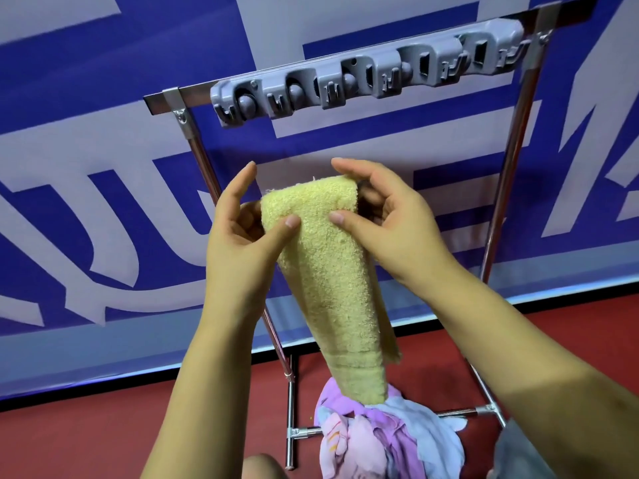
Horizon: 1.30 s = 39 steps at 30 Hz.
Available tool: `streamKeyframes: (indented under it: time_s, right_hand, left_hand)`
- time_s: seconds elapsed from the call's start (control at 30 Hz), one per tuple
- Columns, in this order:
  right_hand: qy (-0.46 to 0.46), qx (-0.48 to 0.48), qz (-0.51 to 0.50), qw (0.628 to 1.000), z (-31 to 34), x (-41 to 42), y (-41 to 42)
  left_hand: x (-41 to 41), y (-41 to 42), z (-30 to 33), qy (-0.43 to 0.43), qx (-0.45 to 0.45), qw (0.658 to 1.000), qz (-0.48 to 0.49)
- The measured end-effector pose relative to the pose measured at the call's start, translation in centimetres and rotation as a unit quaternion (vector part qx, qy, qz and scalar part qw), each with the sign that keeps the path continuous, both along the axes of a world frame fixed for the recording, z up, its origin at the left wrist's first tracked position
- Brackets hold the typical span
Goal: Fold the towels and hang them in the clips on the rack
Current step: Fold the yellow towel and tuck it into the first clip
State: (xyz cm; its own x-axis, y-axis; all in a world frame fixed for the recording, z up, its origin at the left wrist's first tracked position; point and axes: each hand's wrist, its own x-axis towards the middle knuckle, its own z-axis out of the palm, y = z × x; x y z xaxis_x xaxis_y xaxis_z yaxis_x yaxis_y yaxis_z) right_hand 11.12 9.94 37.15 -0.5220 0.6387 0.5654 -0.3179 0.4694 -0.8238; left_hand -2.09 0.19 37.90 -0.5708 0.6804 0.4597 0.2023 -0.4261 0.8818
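Observation:
A yellow towel [328, 271], folded into a long narrow strip, hangs down from both of my hands in the middle of the view. My left hand [238, 233] pinches its upper left edge, thumb on the front. My right hand [387, 219] grips its upper right corner, fingers behind and thumb in front. Above them a grey clip bar [366, 74] with several empty clips sits on the top rail of a chrome rack [511, 160]. The towel's folded top is well below the clips.
A heap of pink, purple and pale blue towels [380, 440] lies over the rack's bottom bar [307, 432] on the red floor [86, 437]. A blue and white banner [103, 167] fills the wall behind the rack.

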Motion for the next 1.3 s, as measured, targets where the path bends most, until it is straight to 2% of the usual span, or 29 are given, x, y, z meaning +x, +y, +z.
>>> streamKeyframes:
  time_s: [0.1,0.2,0.33,0.47,0.53,0.6,0.73,0.8,0.93,1.17,1.3]
  right_hand:
    - [0.005,0.013,-0.049,0.999,0.0,0.2,0.0]
    - [0.021,0.006,-0.059,0.998,0.3,0.3,0.0]
    - [0.071,-0.065,0.015,0.995,0.9,0.7,0.5]
    - [0.108,-0.182,0.087,0.973,1.5,0.8,1.1]
    - [0.114,-0.208,0.112,0.965,1.4,0.8,1.2]
    - [0.101,-0.187,0.117,0.97,1.1,1.0,1.2]
    - [0.024,-0.058,0.096,0.993,0.0,1.4,1.2]
    - [0.008,-0.025,0.082,0.996,-0.1,1.5,1.1]
    - [0.013,0.003,0.062,0.998,0.2,1.6,0.8]
    - [0.052,0.013,0.019,0.998,0.7,1.5,-0.3]
    - [0.062,0.03,-0.013,0.998,1.0,1.8,-0.9]
  left_hand:
    - [0.3,0.1,0.4,-0.009,0.001,1.0,0.014]
    - [0.7,0.4,0.3,-0.053,0.018,0.998,0.006]
    - [1.2,0.5,0.1,-0.1,0.044,0.994,-0.028]
    - [1.8,0.7,0.3,-0.096,0.069,0.993,-0.012]
    - [2.1,0.9,0.2,-0.095,0.085,0.992,-0.005]
    - [2.4,1.2,0.1,-0.093,0.092,0.991,0.001]
    - [2.8,1.4,0.5,-0.108,0.1,0.989,-0.007]
    - [2.6,1.4,0.8,-0.134,0.102,0.985,-0.032]
    - [1.9,1.1,0.8,-0.17,0.094,0.979,-0.058]
    - [0.8,0.2,0.3,-0.092,0.088,0.992,-0.009]
    - [0.6,0.0,0.5,-0.09,0.078,0.992,-0.029]
